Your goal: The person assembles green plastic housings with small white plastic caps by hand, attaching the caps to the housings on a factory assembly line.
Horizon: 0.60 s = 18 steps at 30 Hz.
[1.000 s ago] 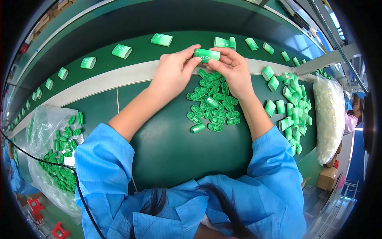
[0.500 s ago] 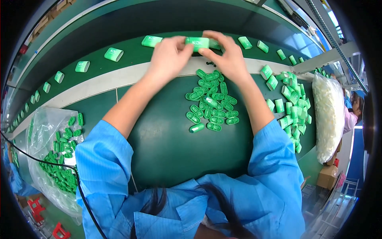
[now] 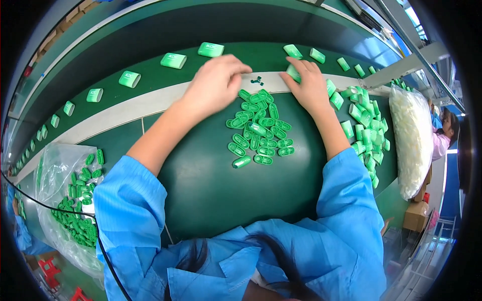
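Note:
My left hand (image 3: 213, 84) hovers over the white rail, its fingers half bent and nothing visible in it. A few tiny dark pieces (image 3: 257, 81) lie on the rail just beyond its fingertips. Between the fingers and thumb of my right hand (image 3: 309, 85) is a green-and-white sleeve-like plastic shell (image 3: 293, 73), partly covered by the fingers. Below both hands lies a loose pile of green oval caps (image 3: 261, 120) on the table. A heap of the same kind of shells (image 3: 369, 125) spreads beside my right forearm.
Shells (image 3: 173, 60) stand in a spaced row along the green belt (image 3: 256, 55) behind the white rail (image 3: 165, 95). At left an opened clear bag (image 3: 52, 170) holds green caps. A filled plastic bag (image 3: 411, 140) and a person (image 3: 444, 133) are at right. A black cable (image 3: 50, 202) crosses my left sleeve.
My hands have parted from the shell they held together. The right has moved right and down to another shell; the left is lower. The shells on the belt have shifted rightward.

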{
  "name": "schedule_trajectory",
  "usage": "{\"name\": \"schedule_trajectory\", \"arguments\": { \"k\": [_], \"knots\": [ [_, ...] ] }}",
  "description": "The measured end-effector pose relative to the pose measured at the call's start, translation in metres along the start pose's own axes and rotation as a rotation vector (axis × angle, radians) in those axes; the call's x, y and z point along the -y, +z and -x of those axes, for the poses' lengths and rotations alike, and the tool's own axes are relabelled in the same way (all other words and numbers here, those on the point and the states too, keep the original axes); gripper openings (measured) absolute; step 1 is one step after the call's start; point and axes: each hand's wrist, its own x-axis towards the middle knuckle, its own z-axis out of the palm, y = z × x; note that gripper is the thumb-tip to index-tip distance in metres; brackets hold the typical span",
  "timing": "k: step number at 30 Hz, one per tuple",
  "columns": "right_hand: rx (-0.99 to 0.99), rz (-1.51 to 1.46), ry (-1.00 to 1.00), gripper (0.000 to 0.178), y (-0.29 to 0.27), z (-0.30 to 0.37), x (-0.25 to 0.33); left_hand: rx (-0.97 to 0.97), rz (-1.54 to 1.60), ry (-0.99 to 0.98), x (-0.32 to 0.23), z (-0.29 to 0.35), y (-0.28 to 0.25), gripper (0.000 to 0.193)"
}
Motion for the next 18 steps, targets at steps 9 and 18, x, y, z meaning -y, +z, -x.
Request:
{"name": "schedule_trajectory", "arguments": {
  "k": [9, 18],
  "knots": [
    [-0.04, 0.261, 0.072, 0.024, -0.044, 0.04, -0.047, 0.169, -0.203, 0.051, -0.031, 0.01, 0.013, 0.026],
    [-0.031, 0.035, 0.026, 0.023, 0.016, -0.045, -0.027, 0.155, 0.578, -0.52, -0.001, 0.002, -0.005, 0.035]
  ]
}}
